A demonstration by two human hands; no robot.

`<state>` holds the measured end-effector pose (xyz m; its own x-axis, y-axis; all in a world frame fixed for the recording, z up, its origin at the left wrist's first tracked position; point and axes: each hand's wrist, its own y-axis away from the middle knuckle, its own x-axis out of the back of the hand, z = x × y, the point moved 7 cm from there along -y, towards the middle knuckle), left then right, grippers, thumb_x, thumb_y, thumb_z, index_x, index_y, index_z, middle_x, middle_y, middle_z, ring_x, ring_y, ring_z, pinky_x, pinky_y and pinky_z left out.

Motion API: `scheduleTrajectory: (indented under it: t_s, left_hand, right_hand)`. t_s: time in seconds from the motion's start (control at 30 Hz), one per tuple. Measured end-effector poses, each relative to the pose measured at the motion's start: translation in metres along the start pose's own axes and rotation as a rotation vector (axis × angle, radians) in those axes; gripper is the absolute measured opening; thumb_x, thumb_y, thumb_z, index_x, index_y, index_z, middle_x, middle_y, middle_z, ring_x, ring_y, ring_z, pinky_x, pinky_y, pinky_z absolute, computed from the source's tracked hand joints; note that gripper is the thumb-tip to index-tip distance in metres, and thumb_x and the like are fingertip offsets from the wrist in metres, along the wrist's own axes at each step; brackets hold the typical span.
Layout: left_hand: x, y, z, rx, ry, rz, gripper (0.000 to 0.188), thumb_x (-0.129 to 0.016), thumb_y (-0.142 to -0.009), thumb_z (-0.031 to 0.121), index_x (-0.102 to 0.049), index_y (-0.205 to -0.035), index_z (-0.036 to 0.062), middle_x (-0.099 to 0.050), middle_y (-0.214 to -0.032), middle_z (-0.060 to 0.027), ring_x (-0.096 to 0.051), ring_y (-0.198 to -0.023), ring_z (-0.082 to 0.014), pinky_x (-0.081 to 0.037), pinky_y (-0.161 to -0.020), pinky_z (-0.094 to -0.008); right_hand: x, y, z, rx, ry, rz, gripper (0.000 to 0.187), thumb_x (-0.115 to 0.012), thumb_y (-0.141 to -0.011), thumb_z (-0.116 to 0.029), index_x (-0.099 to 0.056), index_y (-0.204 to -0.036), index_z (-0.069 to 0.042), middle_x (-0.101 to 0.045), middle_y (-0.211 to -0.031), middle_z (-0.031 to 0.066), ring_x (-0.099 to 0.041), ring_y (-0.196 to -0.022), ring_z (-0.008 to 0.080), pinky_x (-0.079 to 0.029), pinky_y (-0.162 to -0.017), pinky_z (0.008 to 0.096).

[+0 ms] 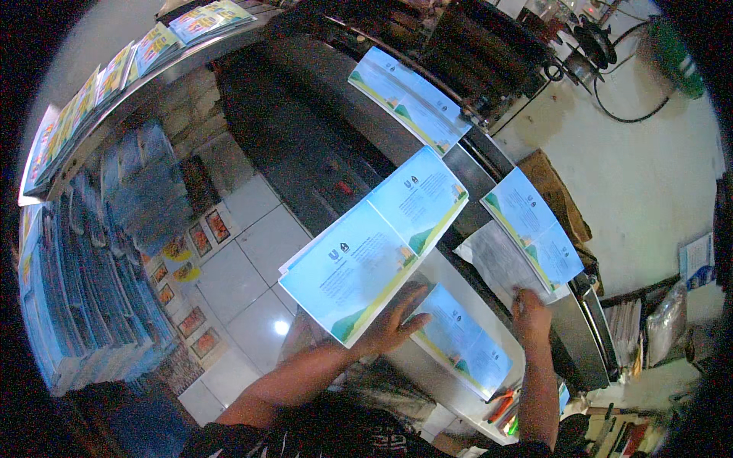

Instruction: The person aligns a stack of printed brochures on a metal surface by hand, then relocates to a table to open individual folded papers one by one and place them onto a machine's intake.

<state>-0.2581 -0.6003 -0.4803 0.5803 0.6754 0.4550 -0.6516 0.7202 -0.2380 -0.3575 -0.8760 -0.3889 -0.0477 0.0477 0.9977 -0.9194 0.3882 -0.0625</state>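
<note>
A stack of blue printed sheets (374,237), with green hills along one edge, rests tilted on my left hand (393,322). The palm is partly hidden beneath the stack, and the thumb and fingertips show past its edge. My right hand (530,311) is curled closed at the lower edge of a blurred grey sheet (500,259). Beside that sheet, another blue printed sheet (534,225) lies along a dark machine rail. One more blue printed stack (464,343) is on the light surface between my hands, and a further blue stack (412,99) sits farther up the rail.
Tall piles of blue-edged booklets (92,290) stand at the left, below a shelf of colourful printed packs (114,72). Dark machinery (489,46) fills the far side. Pens (502,407) lie near the front, and a green bottle (676,57) is at the far right.
</note>
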Motion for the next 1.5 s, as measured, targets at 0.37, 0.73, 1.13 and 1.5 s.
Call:
scheduleTrajectory:
  t_s: [0.37,0.73,1.13,1.5]
  left_hand:
    - [0.0,-0.001,0.0,0.001,0.113,0.071,0.059,-0.058,-0.094,0.04,-0.045,-0.136,0.0013,-0.05,-0.134,-0.0205,-0.047,-0.126,-0.0364,-0.035,-0.108,-0.0438]
    - [0.003,-0.001,-0.005,-0.058,0.009,0.16,0.058,-0.052,-0.096,0.042,-0.045,-0.138,0.0036,-0.046,-0.139,-0.0223,-0.042,-0.129,-0.0369,-0.031,-0.11,-0.0444]
    - [0.001,0.004,-0.013,-0.054,0.037,0.164,0.057,-0.059,-0.094,0.038,-0.045,-0.137,0.0044,-0.046,-0.138,-0.0195,-0.044,-0.128,-0.0331,-0.033,-0.109,-0.0417]
    - [0.009,0.006,-0.001,0.026,0.063,0.177,0.056,-0.056,-0.095,0.043,-0.045,-0.138,0.0084,-0.049,-0.135,-0.0182,-0.046,-0.126,-0.0319,-0.038,-0.107,-0.0427]
  right_hand:
    - [-0.015,0.135,-0.073,0.216,-0.179,-0.356,0.057,-0.071,-0.078,-0.031,-0.056,-0.126,-0.005,-0.057,-0.128,0.0195,-0.057,-0.114,0.0369,-0.048,-0.096,0.0456]
    - [0.163,-0.026,0.04,-0.212,0.178,0.209,0.03,-0.053,-0.091,-0.008,-0.061,-0.118,0.0,-0.067,-0.106,0.0216,-0.065,-0.095,0.0373,-0.05,-0.083,0.0461]
    - [0.045,-0.087,-0.006,0.135,0.065,0.502,0.034,-0.062,-0.084,-0.008,-0.062,-0.117,-0.005,-0.063,-0.117,0.017,-0.061,-0.106,0.0355,-0.049,-0.092,0.045]
    - [-0.019,0.096,-0.066,0.241,-0.038,-0.163,0.081,-0.086,-0.06,-0.026,-0.05,-0.129,-0.001,-0.053,-0.129,0.022,-0.053,-0.116,0.0409,-0.044,-0.096,0.0469]
